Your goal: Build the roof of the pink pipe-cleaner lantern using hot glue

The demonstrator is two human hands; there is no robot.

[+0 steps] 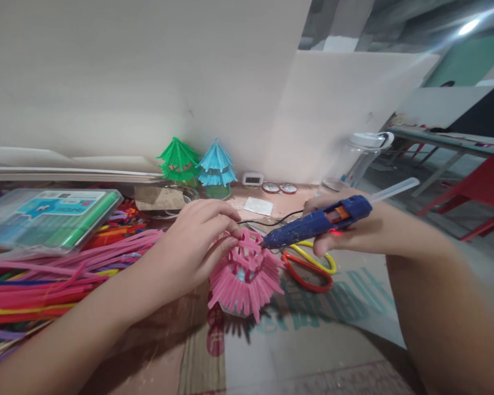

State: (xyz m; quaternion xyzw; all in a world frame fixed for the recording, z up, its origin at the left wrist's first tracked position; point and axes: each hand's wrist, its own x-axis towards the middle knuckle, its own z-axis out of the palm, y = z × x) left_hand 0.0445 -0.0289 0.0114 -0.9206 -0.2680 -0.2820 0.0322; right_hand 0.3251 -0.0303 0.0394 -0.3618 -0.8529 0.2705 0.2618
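Observation:
A pink pipe-cleaner craft (pixel 247 285) stands in the middle, its strips fanned out like a skirt below an open lattice top. My left hand (pixel 197 233) has its fingers closed on the upper left of that lattice. In my right hand (pixel 362 230) is a blue hot glue gun (pixel 300 227), pointing left, with a clear glue stick (pixel 395 189) jutting from its back. Its nozzle is at the lattice's right side; whether it touches is unclear. Just under the gun lie scissors (pixel 310 280) with red and yellow handles.
Bundled pipe cleaners (pixel 45 291) and a clear plastic case (pixel 49 219) fill the left. Along the wall stand a green pipe-cleaner craft (pixel 179 159), a blue one (pixel 217 162), a small digital clock (pixel 252 179) and a clear bottle (pixel 360 159). Cardboard (pixel 313 351) covers the table.

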